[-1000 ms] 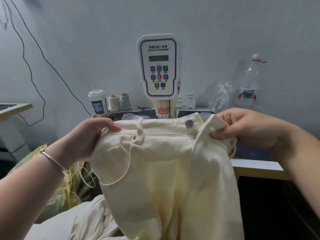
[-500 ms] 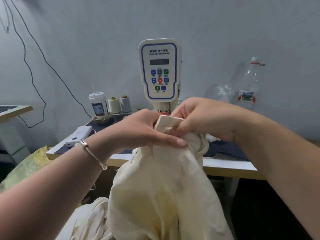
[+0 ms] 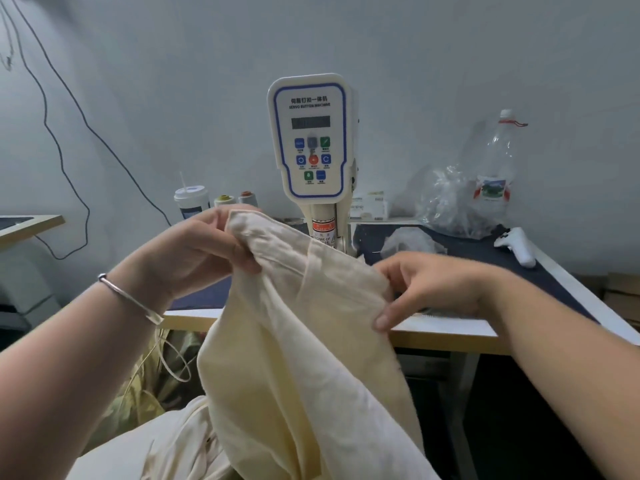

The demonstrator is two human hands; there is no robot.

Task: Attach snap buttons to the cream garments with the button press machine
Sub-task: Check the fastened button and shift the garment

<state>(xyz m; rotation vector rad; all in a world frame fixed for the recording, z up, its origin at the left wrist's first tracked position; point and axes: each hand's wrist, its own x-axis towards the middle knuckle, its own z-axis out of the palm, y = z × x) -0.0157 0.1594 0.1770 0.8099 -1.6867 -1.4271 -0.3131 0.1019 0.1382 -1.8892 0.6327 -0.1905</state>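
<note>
Press base behind cream garment (image 3: 311, 341)

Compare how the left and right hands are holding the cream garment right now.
The left hand holds the cream garment higher, at its top corner in front of the button press machine; the right hand holds it lower, at the right edge. The left wrist wears a bangle; the right wrist is bare. Both pinch the fabric, keeping it off the table.

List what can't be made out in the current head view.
- Press point of the button press machine: hidden behind the cream garment.
- Snap button on the garment: none visible, folds cover it.
- Left hand and right hand grip: fingertips partly tucked under cloth.
- Panel display: too dim to read.
</note>
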